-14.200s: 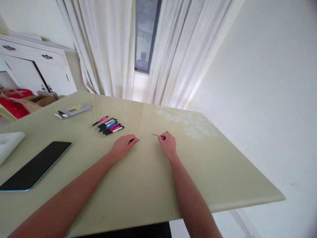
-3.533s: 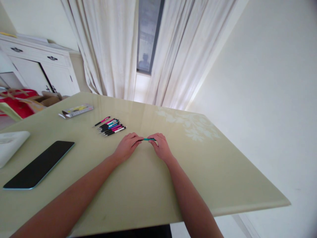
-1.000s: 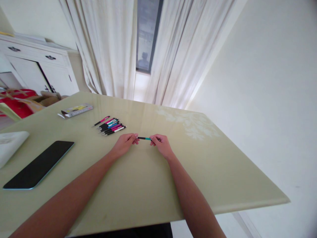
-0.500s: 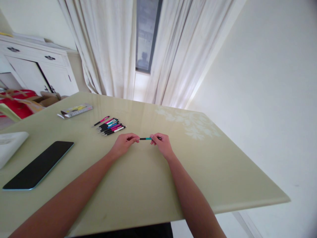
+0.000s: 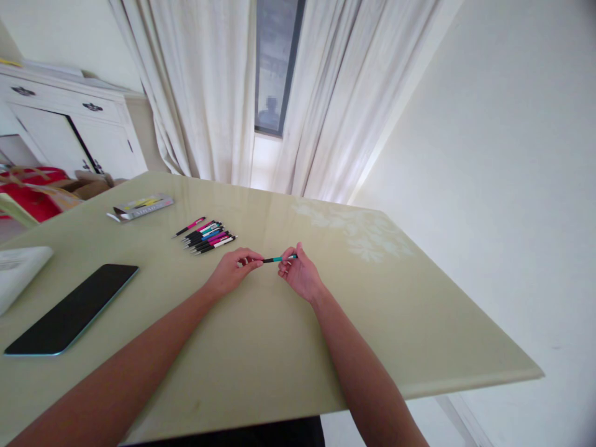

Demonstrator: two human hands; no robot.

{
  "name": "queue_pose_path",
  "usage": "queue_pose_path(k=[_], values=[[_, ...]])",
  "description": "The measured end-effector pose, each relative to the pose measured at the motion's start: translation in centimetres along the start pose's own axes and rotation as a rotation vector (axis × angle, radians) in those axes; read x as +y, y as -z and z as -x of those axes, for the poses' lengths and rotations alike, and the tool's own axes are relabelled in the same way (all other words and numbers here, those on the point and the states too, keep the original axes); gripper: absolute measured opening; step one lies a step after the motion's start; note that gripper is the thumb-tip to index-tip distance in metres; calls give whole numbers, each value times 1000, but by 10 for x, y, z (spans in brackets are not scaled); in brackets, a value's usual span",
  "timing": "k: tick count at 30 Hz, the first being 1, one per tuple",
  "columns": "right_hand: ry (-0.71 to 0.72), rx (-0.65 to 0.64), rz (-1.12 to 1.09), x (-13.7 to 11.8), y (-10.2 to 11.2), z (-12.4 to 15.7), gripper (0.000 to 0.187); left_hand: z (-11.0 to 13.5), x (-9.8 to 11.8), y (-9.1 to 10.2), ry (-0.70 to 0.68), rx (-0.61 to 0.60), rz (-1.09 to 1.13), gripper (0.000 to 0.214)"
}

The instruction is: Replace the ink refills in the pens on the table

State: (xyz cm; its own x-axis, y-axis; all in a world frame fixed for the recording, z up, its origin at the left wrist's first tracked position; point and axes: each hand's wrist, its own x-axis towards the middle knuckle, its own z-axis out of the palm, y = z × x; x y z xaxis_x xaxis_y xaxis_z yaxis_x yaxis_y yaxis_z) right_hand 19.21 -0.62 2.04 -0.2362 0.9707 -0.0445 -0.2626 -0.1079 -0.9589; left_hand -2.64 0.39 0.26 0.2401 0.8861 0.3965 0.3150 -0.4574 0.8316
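Note:
A ballpoint pen (image 5: 274, 259) with a black grip and teal barrel is stretched level between my two hands, just over the table. My left hand (image 5: 233, 268) pinches its black end between thumb and fingertips. Around the teal end, my right hand (image 5: 300, 273) has its fingers curled in, with the thumb raised by the pen's tail. To the left of my left hand lies a row of several pens (image 5: 212, 237) in black, pink, blue, teal and white. One pink-and-black pen (image 5: 190, 226) sits slightly apart behind them.
An open pen box (image 5: 142, 208) lies at the table's back left. A black tablet-like slab (image 5: 74, 310) and a white object (image 5: 21, 273) rest on the left side. The table edge (image 5: 475, 385) runs along the front right. Curtains (image 5: 209, 93) hang behind.
My right hand has turned, its thumb lifting to the pen's tail and its palm showing more. The pen now tilts slightly up to the right. My left hand keeps its pinch.

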Motion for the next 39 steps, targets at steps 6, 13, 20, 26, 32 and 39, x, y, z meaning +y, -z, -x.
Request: queue_pose_path(k=[6, 13, 20, 26, 32, 39], values=[[47, -56, -33, -5, -5, 4, 69, 0, -2, -3, 43, -26, -13, 29], [110, -60, -3, -2, -7, 1, 71, 2, -3, -3, 31, -109, -36, 27], [101, -79, -73, -3, -7, 3, 71, 1, -2, -4, 19, -111, -35, 30], [139, -52, -10, 12, -8, 2, 49, 3, 1, -5, 7, -138, -49, 32], [197, 209, 326, 7, 22, -8, 46, -3, -4, 4, 42, -14, -202, 36], [-25, 780, 1252, -26, 92, 6, 32, -3, -24, 47, 324, 197, -946, 37]])
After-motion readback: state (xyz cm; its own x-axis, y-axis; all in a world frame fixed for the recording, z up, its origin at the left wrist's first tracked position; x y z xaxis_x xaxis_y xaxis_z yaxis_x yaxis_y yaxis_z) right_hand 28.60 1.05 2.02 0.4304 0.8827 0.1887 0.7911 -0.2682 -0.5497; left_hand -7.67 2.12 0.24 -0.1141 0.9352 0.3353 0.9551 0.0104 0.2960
